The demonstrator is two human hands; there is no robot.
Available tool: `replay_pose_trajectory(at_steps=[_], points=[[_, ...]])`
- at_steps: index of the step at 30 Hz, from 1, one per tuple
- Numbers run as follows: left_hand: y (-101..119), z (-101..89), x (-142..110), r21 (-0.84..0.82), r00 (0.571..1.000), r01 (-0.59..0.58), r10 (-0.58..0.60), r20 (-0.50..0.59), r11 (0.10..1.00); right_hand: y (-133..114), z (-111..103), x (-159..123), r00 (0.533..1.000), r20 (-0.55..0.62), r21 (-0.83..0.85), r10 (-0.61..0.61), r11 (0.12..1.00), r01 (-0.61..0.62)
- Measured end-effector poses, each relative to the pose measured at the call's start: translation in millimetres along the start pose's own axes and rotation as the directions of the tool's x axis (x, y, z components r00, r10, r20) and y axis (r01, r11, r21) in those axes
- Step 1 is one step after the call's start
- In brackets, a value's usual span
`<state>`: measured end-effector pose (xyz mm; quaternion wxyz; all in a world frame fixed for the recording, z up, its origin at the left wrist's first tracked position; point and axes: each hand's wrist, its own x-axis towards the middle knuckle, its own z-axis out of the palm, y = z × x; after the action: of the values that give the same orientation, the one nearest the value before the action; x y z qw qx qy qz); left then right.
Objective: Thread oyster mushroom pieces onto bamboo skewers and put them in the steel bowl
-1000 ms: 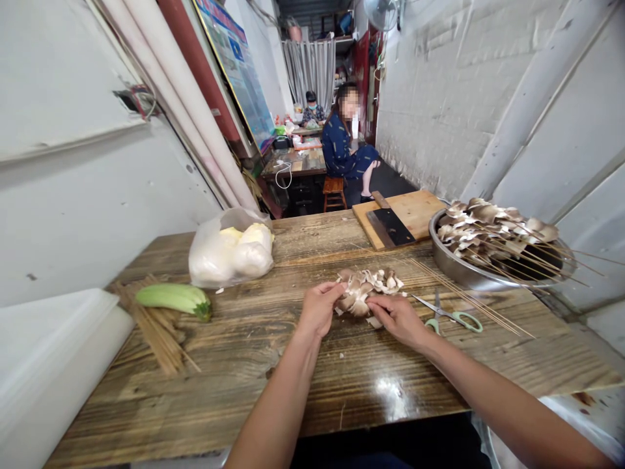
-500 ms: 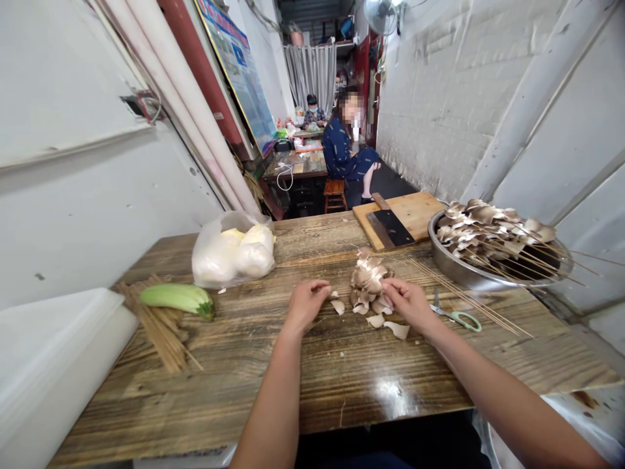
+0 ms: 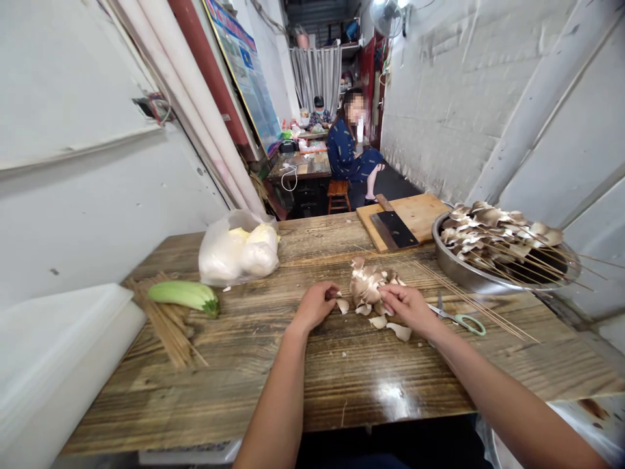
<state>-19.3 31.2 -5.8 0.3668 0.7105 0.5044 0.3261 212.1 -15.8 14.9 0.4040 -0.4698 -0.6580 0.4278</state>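
Observation:
A clump of grey-brown oyster mushrooms (image 3: 365, 284) lies on the wooden table in front of me. My right hand (image 3: 406, 305) pinches the clump's right side between thumb and fingers. To the left of the clump, my left hand (image 3: 318, 303) rests low with its fingers curled in. A small pale mushroom piece (image 3: 338, 294) shows at its fingertips, and part of the grip is hidden. Loose torn mushroom pieces (image 3: 399, 331) lie just in front of the clump. Scissors with green handles (image 3: 469, 324) lie beside my right wrist.
At right stands a metal bowl (image 3: 456, 272) of skewered mushrooms, with bare skewers (image 3: 481, 306) nearby. A cleaver (image 3: 393, 229) rests on a cutting board (image 3: 422, 218). Leftward are a plastic bag (image 3: 219, 251), a green gourd (image 3: 183, 295) and more skewers (image 3: 163, 329). Two people sit farther back.
My left hand has come slightly closer to the clump and its fingers have curled in at the small piece. My right hand stays at the clump. The whole view has shifted slightly.

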Motion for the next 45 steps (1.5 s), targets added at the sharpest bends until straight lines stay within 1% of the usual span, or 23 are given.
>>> replay_pose_trajectory(at_steps=[2,3,4,6,7,8,9,12,14,17,20,22,25,28,30,36,39,45], points=[[1.1,-0.9,1.3,-0.225,0.992,0.079,-0.099,-0.077,0.971,-2.3,1.2,-1.3,0.999,0.034,0.014,0.012,1.000,-0.013],[2.4,-1.9,1.6,-0.369,0.981,0.119,-0.167,-0.100,0.922,-3.0,1.8,-1.9,0.999,0.047,0.016,0.015,1.000,-0.016],[3.9,-3.0,1.6,-0.515,0.967,0.156,-0.237,-0.095,0.843,-3.5,2.4,-2.3,0.998,0.057,0.016,0.014,1.000,-0.015],[7.0,-5.2,1.3,-0.742,0.942,0.216,-0.335,-0.012,0.635,-4.3,3.4,-2.8,0.998,0.066,0.012,0.004,1.000,-0.005],[8.2,-6.1,1.1,-0.805,0.933,0.237,-0.358,0.033,0.543,-4.8,3.8,-2.9,0.997,0.071,0.008,-0.002,1.000,0.001],[9.2,-6.7,0.9,-0.842,0.927,0.253,-0.369,0.070,0.477,-5.4,4.2,-2.9,0.997,0.076,0.006,-0.007,1.000,0.007],[10.0,-7.0,0.9,-0.863,0.923,0.262,-0.374,0.093,0.431,-6.1,4.6,-2.8,0.997,0.080,0.003,-0.012,1.000,0.012],[11.8,-6.4,1.5,-0.903,0.919,0.265,-0.371,0.131,0.337,-6.9,5.7,-2.5,0.995,0.099,-0.008,-0.021,1.000,0.022],[13.9,-5.2,1.7,-0.916,0.919,0.272,-0.361,0.157,0.293,-5.0,6.5,-2.2,0.994,0.106,-0.006,-0.014,1.000,0.014],[18.6,-2.9,0.6,-0.910,0.920,0.302,-0.338,0.200,0.283,1.3,7.4,-1.9,0.994,0.105,0.015,0.016,1.000,-0.018],[23.0,-0.5,-1.0,-0.908,0.921,0.309,-0.328,0.212,0.281,7.1,7.7,-1.6,0.991,0.123,0.041,0.052,0.997,-0.058],[24.9,0.3,-1.4,-0.916,0.920,0.300,-0.334,0.205,0.264,9.0,7.6,-1.5,0.987,0.143,0.061,0.078,0.994,-0.087],[25.8,-0.3,-0.8,-0.940,0.920,0.265,-0.349,0.179,0.215,9.7,7.6,-1.5,0.982,0.155,0.084,0.105,0.989,-0.119],[26.1,-2.4,-0.1,-0.956,0.923,0.234,-0.350,0.161,0.177,10.0,7.8,-1.7,0.983,0.150,0.076,0.107,0.990,-0.119],[26.7,-3.4,-0.2,-0.958,0.926,0.229,-0.342,0.159,0.174,10.9,7.9,-1.7,0.985,0.148,0.060,0.094,0.993,-0.104],[28.2,-3.3,-1.1,-0.951,0.931,0.230,-0.332,0.153,0.206,13.3,7.6,-1.3,0.987,0.150,0.040,0.066,0.997,-0.073],[28.1,-2.7,-0.9,-0.950,0.934,0.216,-0.332,0.133,0.227,13.4,7.7,-1.6,0.987,0.152,0.031,0.059,0.997,-0.065],[27.2,-1.3,-1.0,-0.936,0.940,0.179,-0.334,0.071,0.304,14.6,7.8,-2.0,0.987,0.159,0.004,0.038,0.999,-0.039]])
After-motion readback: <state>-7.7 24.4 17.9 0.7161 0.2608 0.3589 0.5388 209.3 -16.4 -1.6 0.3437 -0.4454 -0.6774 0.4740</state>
